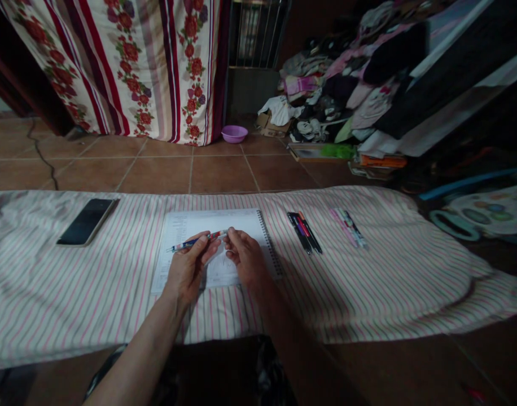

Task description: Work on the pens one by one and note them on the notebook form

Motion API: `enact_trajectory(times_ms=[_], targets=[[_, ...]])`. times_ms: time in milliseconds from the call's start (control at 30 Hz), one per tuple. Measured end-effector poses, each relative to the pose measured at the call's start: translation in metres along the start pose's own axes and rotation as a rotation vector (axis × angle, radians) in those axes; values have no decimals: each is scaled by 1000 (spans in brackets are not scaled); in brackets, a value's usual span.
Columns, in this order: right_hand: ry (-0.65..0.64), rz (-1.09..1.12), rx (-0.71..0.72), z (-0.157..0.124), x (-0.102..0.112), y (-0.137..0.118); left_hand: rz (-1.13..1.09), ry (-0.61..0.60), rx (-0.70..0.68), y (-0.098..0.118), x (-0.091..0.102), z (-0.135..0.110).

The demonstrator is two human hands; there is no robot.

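Both my hands hold one pen above an open spiral notebook that lies on a striped cloth. My left hand grips the pen's barrel with closed fingers. My right hand pinches the pen's right end. The pen lies nearly level, its tip pointing left. The notebook page carries faint printed lines and a drawing partly hidden under my hands.
A dark phone lies on the cloth to the left. Several pens and another small group of pens lie right of the notebook. Beyond are tiled floor, a purple bowl, a floral curtain and piled clothes.
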State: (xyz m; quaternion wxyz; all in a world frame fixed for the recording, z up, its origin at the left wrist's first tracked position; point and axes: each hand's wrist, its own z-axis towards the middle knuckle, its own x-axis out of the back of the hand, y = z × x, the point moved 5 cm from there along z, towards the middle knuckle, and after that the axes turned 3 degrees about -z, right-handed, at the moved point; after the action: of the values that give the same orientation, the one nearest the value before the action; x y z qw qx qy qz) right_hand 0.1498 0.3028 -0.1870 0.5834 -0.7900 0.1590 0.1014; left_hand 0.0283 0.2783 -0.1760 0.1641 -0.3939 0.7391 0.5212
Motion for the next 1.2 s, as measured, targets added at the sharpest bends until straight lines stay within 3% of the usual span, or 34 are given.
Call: enact_trajectory(times_ms=[333, 933, 1200], targets=[[4, 66, -1, 4, 3, 2, 7, -2, 5, -2, 2, 0], [16, -89, 1, 4, 6, 4, -2, 0, 15, -3, 2, 0], [-1, -36, -10, 0, 3, -2, -14, 21, 13, -2, 2, 1]])
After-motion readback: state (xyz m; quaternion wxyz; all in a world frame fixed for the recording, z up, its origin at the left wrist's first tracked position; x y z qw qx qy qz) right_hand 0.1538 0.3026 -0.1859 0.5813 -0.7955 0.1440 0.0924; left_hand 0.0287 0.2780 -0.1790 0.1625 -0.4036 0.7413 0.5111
